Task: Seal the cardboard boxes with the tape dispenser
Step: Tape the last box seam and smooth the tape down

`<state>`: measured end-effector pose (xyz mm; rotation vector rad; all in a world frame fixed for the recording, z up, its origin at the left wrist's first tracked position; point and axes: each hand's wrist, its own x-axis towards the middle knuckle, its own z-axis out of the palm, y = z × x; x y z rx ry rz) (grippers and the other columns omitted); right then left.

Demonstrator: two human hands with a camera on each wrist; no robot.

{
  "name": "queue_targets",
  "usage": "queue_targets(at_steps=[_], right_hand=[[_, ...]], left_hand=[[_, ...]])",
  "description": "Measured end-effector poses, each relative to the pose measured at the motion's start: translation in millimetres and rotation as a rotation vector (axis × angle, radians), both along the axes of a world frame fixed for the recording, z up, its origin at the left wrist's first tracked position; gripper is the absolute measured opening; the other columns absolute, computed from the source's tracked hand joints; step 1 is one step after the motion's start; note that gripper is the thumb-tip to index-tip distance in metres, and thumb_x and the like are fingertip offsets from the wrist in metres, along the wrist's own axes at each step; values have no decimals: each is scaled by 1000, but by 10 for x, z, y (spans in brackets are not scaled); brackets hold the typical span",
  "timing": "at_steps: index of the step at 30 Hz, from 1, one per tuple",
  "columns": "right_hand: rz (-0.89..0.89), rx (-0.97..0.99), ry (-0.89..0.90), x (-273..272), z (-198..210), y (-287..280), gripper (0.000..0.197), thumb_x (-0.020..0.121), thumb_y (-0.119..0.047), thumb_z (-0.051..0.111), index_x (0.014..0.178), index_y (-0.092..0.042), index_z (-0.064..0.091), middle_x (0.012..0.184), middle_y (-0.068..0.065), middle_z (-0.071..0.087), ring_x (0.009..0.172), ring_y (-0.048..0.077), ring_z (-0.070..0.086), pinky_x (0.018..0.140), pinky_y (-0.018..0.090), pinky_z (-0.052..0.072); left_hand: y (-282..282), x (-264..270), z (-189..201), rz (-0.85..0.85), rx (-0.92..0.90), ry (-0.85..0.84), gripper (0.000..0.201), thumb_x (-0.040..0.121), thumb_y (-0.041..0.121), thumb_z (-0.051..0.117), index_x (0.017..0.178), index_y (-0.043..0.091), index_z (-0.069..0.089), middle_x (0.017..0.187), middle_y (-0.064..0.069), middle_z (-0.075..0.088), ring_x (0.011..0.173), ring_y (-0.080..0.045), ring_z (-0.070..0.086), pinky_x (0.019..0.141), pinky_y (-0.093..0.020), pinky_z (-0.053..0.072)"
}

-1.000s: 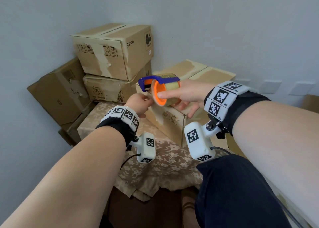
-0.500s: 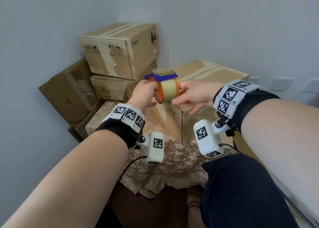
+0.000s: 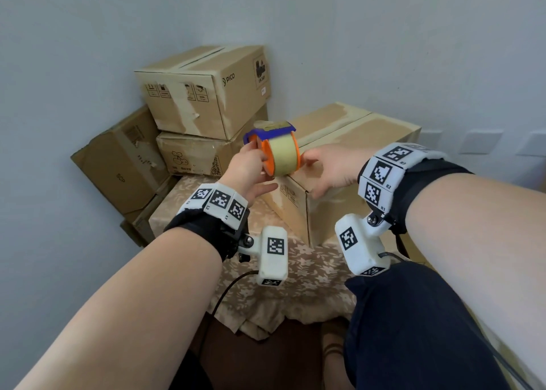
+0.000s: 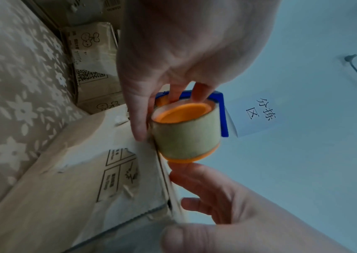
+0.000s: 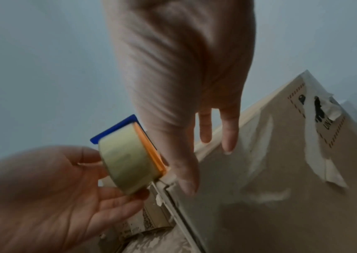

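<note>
1. A table stands in the room corner, and a cardboard box rests on it toward the right.
2. The tape dispenser is in the air at that box's near left top corner.
3. The left hand is on the dispenser's left side, the right hand on its right, over the box.
4. Left of the table, against the wall, a tilted box leans.
5. Behind the table's left end, two stacked boxes sit one on the other.

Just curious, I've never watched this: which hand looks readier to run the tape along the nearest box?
Left. The left hand grips the tape dispenser right over an edge of the box; the right hand is open beside it, holding nothing.
</note>
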<state>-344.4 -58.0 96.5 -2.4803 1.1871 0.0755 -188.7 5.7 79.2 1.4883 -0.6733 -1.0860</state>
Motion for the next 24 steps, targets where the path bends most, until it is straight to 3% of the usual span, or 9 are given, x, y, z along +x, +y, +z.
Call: queue_targets(at_steps=[2, 6, 9, 11, 13, 16, 19, 21, 24], right_hand=[[27, -81, 67, 13, -29, -11, 78, 72, -23, 81, 140, -28, 43, 136, -2, 51, 119, 21, 51, 98, 32, 44], [56, -148, 114, 26, -64, -34, 76, 74, -23, 80, 141, -31, 45, 136, -1, 51, 122, 22, 49, 100, 33, 42], [62, -160, 87, 17, -77, -54, 73, 70, -30, 82, 136, -34, 51, 131, -3, 55, 119, 20, 51, 100, 33, 42], [63, -155, 68, 11, -93, -60, 71, 71, -33, 82, 136, -33, 52, 129, -4, 57, 118, 20, 51, 99, 32, 42], [65, -149, 41, 21, -106, -62, 69, 73, -36, 80, 136, -32, 52, 130, -4, 57, 117, 19, 52, 97, 28, 41], [70, -156, 24, 72, -105, -31, 67, 77, -40, 77, 138, -30, 50, 135, -4, 55, 120, 20, 51, 94, 25, 39], [51, -157, -2, 167, -107, 22, 66, 79, -43, 74, 139, -27, 50, 139, -2, 52, 125, 21, 48, 101, 28, 38], [37, -168, -23, 253, -123, 36, 65, 79, -45, 73, 138, -25, 52, 138, 0, 53, 125, 23, 48, 103, 30, 39], [37, -187, -23, 419, -141, 55, 64, 81, -46, 70, 137, -23, 52, 136, 2, 55, 124, 25, 49, 103, 33, 40]], left_hand=[[20, 6, 24, 33, 19, 76, 39, 96, 32, 40, 131, 18, 51, 123, -13, 59, 103, -30, 61, 80, -43, 53], [-16, 44, 63, 23, 37, 94, 71, 83, 74, 38, 133, 25, 51, 130, -7, 54, 116, -33, 52, 73, -43, 52], [-63, 85, 107, 31, 64, 80, 83, 77, 83, 31, 128, 21, 56, 125, -10, 55, 116, -30, 49, 82, -50, 50], [-66, 89, 145, -3, 87, 40, 72, 81, 76, 40, 125, 21, 56, 118, -9, 60, 108, -27, 56, 79, -47, 51], [-72, 104, 178, -1, 106, 6, 50, 88, 57, 48, 123, 22, 56, 118, -8, 62, 101, -25, 60, 70, -43, 51], [-126, 189, 205, 46, 97, 26, 36, 90, 39, 49, 120, 21, 56, 121, -8, 62, 102, -29, 60, 65, -45, 49], [-160, 295, 242, 78, 82, 40, 30, 92, 32, 49, 116, 16, 56, 122, -14, 62, 107, -35, 60, 69, -52, 49], [-187, 360, 253, 90, 91, 2, 27, 93, 27, 48, 115, 14, 56, 123, -14, 59, 115, -39, 56, 79, -60, 49], [-222, 456, 248, 112, 106, -28, 37, 96, 26, 46, 130, 13, 49, 114, -6, 53, 124, -35, 50, 96, -56, 45]])
